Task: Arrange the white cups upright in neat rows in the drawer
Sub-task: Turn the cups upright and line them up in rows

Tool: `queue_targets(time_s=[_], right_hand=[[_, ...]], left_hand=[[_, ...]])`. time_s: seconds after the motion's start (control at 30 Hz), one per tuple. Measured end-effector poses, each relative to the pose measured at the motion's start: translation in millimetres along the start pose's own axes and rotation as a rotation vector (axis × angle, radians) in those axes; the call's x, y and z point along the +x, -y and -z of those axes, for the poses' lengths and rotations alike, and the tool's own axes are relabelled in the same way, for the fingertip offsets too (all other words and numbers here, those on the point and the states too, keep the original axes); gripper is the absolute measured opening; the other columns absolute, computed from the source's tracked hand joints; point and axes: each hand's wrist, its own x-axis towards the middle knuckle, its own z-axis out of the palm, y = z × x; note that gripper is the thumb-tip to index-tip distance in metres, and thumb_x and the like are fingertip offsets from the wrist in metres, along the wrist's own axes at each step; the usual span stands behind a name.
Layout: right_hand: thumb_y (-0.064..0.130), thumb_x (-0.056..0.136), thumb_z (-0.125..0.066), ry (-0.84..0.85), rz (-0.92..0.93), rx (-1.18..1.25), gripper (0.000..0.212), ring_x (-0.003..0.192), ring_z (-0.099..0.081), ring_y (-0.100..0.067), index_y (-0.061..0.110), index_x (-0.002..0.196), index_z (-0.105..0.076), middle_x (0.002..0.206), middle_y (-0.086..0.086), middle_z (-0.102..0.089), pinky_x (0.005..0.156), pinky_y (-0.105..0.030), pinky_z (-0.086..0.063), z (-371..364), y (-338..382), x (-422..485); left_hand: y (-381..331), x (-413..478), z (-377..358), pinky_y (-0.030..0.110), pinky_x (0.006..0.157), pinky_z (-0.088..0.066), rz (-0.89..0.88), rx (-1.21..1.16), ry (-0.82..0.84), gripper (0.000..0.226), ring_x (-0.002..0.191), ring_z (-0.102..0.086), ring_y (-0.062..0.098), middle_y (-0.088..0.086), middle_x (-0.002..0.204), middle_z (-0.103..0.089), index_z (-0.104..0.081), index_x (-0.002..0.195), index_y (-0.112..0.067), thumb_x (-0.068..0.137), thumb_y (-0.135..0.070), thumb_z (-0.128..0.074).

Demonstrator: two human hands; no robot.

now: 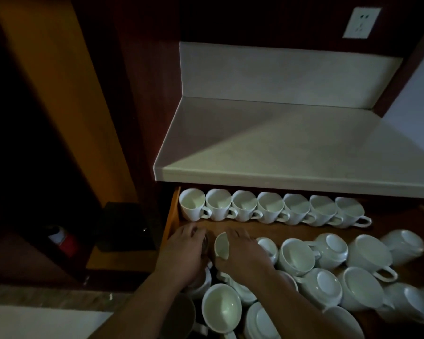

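One finished row of seven upright cups (269,207) stands along the far wall of the drawer (173,211), handles pointing right and slightly near. The remaining cups (328,265) lie jumbled across the near half, many upside down or on their sides.

The right hand (240,253) grasps a tilted cup (222,245) at the left end of the bare strip, fingers curled over its far rim. The left hand (184,250) is cupped over something just beside it; the object is dark and unclear, so what it holds cannot be told.

Judgement: the step in hand is starting the second row. Recommended practice: set this cup upright against the drawer's left wall, directly near of the first cup of the finished row, and turn its handle to match that row. Lower it gently, as neighbouring cups touch and may knock.
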Motion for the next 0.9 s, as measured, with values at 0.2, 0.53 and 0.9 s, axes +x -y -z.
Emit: queue_targets(time_s=[0.2, 0.53, 0.9], right_hand=[[0.051, 0.088, -0.07, -0.028, -0.035, 0.007, 0.076, 0.134, -0.051, -0.03, 0.021, 0.149, -0.036, 0.149, -0.005, -0.04, 0.097, -0.041, -0.048, 0, 0, -2], [0.053, 0.087, -0.068, -0.095, -0.087, 0.027, 0.073, 0.128, -0.054, -0.028, 0.02, 0.145, -0.039, 0.142, -0.005, -0.045, 0.092, -0.039, -0.05, 3, -15, 1], [0.046, 0.088, -0.074, -0.054, -0.03, -0.018, 0.09, 0.141, -0.042, -0.029, 0.018, 0.156, -0.023, 0.152, -0.007, -0.035, 0.104, -0.042, -0.046, 3, -26, -2]], left_hand=[[0, -1, -2, 0.033, 0.117, -0.035, -0.003, -0.02, -0.022, 0.073, 0.151, -0.028, 0.02, -0.005, 0.166, -0.027, -0.028, 0.16, -0.03, 0.096, -0.028, -0.064], [-6, 2, 1, 0.03, 0.119, -0.033, -0.013, -0.047, -0.166, 0.052, 0.145, -0.033, 0.016, -0.004, 0.155, -0.04, -0.048, 0.147, -0.026, 0.096, -0.02, -0.061], [0, 22, 15, 0.036, 0.083, -0.056, -0.002, 0.199, 0.007, 0.033, 0.107, -0.064, 0.022, 0.0, 0.121, -0.067, -0.061, 0.125, -0.025, 0.095, -0.013, -0.063]])
